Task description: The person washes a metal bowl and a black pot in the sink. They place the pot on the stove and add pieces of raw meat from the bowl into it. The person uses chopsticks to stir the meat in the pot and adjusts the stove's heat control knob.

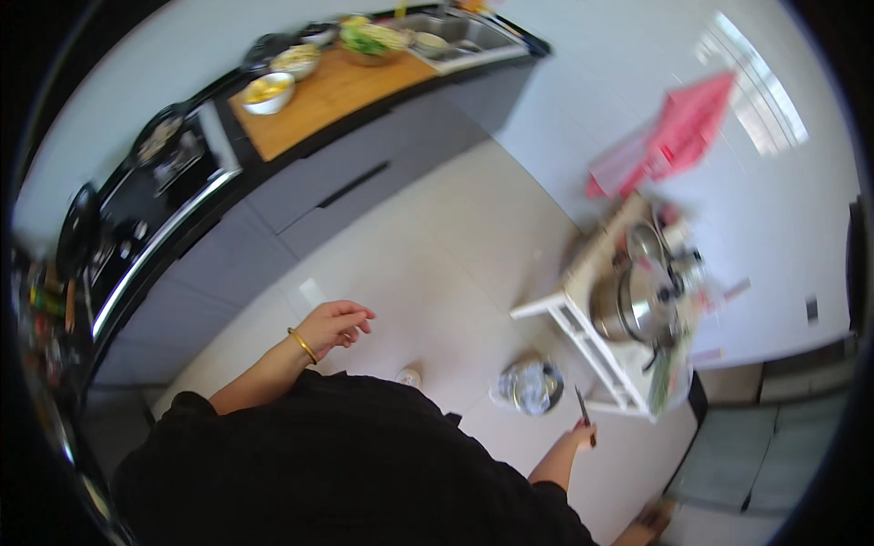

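Observation:
My left hand [337,328], with a gold bangle [301,346] at the wrist, hangs over the floor in front of the grey cabinets. Its fingers are loosely bent and hold nothing. At the lower right, my right hand [585,434] is closed round the handle of a knife [583,404]. The narrow blade points up and away from me, beside the white rack. Just left of the knife, a round metal bin or bowl [553,387] with a pale plastic bag stands on the floor.
Along the left run a gas stove [177,196], a wooden cutting board [319,100] with filled bowls, a bowl of greens [369,41] and a sink [478,38]. A white rack [583,332] at right bears a steel pot [619,305]. A pink cloth [678,127] hangs on the wall.

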Motion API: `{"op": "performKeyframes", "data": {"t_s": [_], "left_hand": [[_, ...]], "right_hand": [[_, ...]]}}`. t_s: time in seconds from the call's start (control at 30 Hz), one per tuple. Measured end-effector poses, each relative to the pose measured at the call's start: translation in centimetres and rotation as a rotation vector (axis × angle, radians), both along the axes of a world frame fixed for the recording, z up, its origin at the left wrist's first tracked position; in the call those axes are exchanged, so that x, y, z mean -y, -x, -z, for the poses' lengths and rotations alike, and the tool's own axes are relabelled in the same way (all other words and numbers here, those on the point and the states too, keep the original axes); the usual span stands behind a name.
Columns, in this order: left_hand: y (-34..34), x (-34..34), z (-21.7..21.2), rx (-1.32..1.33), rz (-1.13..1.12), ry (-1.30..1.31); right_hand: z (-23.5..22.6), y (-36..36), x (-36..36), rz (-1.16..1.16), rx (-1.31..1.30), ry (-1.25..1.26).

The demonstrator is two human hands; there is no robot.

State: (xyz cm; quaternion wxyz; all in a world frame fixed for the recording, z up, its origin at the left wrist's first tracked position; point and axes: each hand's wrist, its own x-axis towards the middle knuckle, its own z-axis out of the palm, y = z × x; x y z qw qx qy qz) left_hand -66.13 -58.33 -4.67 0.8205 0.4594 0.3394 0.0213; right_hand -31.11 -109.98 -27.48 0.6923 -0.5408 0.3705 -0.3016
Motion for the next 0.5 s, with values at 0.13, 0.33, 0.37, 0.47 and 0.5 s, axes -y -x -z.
{"op": "performKeyframes", "data": {"t_s": [0.13, 0.33, 0.37, 0.47, 0.5], "left_hand": [[1.3, 0.4, -0.3, -0.035, -0.176, 0.012], [4.3, -1.0, -0.6, -0.014, -0.271, -0.002], [5.2, -1.4, -0.6, -0.010, -0.308, -0.001], [6.8, -3.6, -0.8, 0.023, -0.335, -0.013], [7.6, -4.4, -0.7, 0.028, -0.349, -0.017]], "right_hand": [[-2.3, -1.3, -7.4, 0.031, -0.107, 0.005], [-1.8, -0.6, -20.1, -0.667, -0.058, -0.351], [-4.5, 0.9, -24.5, -0.880, -0.099, -0.345], [-13.0, 6.4, -35.9, -1.099, -0.050, -0.301], [-14.2, 7.8, -39.1, -1.239, -0.026, -0.302]]}}
